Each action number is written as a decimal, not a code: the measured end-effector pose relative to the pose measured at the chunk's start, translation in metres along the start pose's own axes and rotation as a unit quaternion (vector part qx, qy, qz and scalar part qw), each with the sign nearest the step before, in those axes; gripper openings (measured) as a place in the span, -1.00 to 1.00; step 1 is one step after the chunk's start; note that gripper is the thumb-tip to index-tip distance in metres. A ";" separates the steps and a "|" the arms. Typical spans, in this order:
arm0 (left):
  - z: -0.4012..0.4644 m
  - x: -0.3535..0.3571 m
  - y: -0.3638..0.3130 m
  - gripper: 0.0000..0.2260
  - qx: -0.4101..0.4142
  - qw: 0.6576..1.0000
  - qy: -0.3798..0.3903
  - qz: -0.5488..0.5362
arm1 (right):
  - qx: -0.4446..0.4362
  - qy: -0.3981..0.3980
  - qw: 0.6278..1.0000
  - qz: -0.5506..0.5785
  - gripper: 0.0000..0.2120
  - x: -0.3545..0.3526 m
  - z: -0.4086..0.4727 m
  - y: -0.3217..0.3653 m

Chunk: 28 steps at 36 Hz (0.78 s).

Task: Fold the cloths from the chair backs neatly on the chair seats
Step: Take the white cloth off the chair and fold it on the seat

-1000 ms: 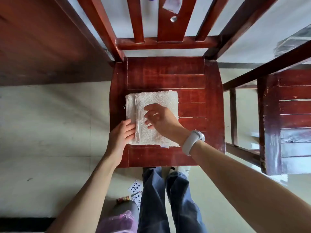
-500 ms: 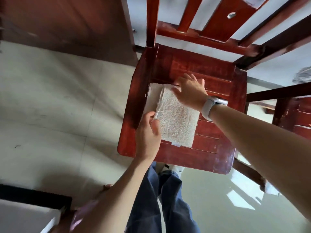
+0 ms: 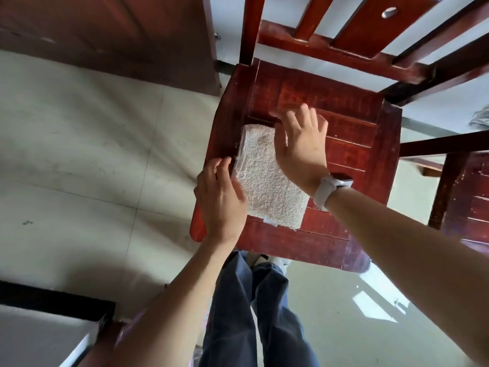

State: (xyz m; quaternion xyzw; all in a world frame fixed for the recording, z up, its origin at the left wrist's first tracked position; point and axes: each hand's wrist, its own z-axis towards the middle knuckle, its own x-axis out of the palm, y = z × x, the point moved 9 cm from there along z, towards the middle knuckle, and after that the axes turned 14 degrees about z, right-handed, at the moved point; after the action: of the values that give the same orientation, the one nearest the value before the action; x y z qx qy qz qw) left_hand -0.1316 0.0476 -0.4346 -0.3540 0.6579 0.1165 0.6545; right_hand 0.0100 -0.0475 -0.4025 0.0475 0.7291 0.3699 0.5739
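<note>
Folded cloth down on the seat, both hands on it!
Red wooden chair seat (image 3: 344, 133) fills centre frame, carrying the folded white cloth (image 3: 267, 181) left of centre; right hand (image 3: 301, 144) lies flat, fingers spread, left hand (image 3: 221, 197) relaxed against its left edge; no readable writing anywhere.

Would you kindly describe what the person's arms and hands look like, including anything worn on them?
Both forearms are bare, with no sleeves in view and no gloves. The right hand has a pale lavender-white watch with a rounded band strapped at its wrist. The left hand shows no ring, band or marking.
</note>
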 end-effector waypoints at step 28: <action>0.042 0.044 -0.088 -0.35 0.387 0.891 0.133 0.195 | 0.249 -0.028 0.955 0.159 -0.43 0.014 -0.131 -0.081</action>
State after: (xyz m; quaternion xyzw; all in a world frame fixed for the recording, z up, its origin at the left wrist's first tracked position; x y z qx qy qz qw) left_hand -0.0395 -0.0041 -0.4541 0.0502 0.7876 -0.0701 0.6101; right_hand -0.0803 -0.1625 -0.4528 0.3143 0.7648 0.2621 0.4976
